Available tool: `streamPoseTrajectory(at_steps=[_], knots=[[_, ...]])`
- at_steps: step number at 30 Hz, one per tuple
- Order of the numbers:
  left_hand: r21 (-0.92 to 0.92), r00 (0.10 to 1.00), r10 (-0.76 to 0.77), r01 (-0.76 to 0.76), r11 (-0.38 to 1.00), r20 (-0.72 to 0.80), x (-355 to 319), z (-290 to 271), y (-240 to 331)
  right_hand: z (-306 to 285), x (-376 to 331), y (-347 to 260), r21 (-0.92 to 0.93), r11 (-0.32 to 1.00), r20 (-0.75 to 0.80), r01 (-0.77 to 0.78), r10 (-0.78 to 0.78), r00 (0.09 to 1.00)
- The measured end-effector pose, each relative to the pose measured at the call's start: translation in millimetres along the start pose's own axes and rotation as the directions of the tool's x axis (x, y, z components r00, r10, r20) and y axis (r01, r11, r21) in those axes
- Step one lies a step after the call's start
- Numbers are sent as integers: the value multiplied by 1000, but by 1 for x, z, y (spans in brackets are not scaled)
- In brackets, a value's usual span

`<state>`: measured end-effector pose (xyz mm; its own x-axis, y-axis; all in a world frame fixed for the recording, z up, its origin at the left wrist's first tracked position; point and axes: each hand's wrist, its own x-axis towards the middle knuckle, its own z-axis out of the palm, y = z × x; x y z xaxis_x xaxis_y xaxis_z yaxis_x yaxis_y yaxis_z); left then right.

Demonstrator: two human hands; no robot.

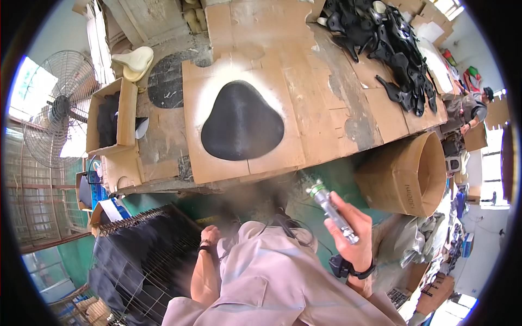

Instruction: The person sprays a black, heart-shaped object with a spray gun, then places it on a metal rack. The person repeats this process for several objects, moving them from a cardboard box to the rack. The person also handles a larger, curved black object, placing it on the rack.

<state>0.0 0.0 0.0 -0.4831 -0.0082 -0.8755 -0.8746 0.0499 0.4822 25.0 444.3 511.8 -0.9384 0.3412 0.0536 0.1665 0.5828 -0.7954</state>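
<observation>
We are gripping a slim metal spray gun (333,212) in our right hand (353,233), fingers wrapped tight around its barrel, the nozzle end tilting up and to the left toward the bench edge. It is hanging in the air below the workbench, just in front of our chest. Our left hand (210,237) is dropping down at our left side, beside a wire rack (144,255) stacked with dark pieces; we cannot tell whether its fingers are spread or curled, since blur is smearing them.

Up on the bench, a black saddle-shaped piece (242,122) is lying on a flat cardboard sheet (217,163), ringed by a pale halo of overspray. To its left an open cardboard box (128,114) is standing with dark pieces inside, and cream-coloured seat shapes (135,60) are resting behind it. At the bench's far right a pile of black parts (389,43) is sprawling. A round cardboard drum (410,174) is lying on its side under the bench's right end; its printing is too small to make out. A big wire-guard fan (57,108) is standing at far left, partly cut off by the rim. At far right another person (473,111) is showing only in part.
</observation>
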Motion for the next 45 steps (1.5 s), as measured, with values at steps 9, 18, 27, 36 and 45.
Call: streamPoseTrajectory(at_steps=[9, 18, 27, 36, 45], knots=[[137, 990, 95, -81, 987, -105, -51, 42, 98, -43, -34, 3, -30, 996, 78, -82, 84, 993], [176, 779, 622, -603, 778, -76, -3, 90, 213, -10, -45, 16, 68, 994, 73, -91, 86, 994], [738, 500, 844, -494, 461, -193, 46, 163, 310, 5, -43, 16, 70, 994, 0, -84, 84, 996], [901, 519, 844, -289, 323, -137, 10, 195, 327, -21, -65, 35, 39, 976, -72, -213, 215, 974], [-741, 920, 288, 5, 671, 267, 69, 178, 361, -10, -43, 57, 97, 988, -25, -117, 119, 993]])
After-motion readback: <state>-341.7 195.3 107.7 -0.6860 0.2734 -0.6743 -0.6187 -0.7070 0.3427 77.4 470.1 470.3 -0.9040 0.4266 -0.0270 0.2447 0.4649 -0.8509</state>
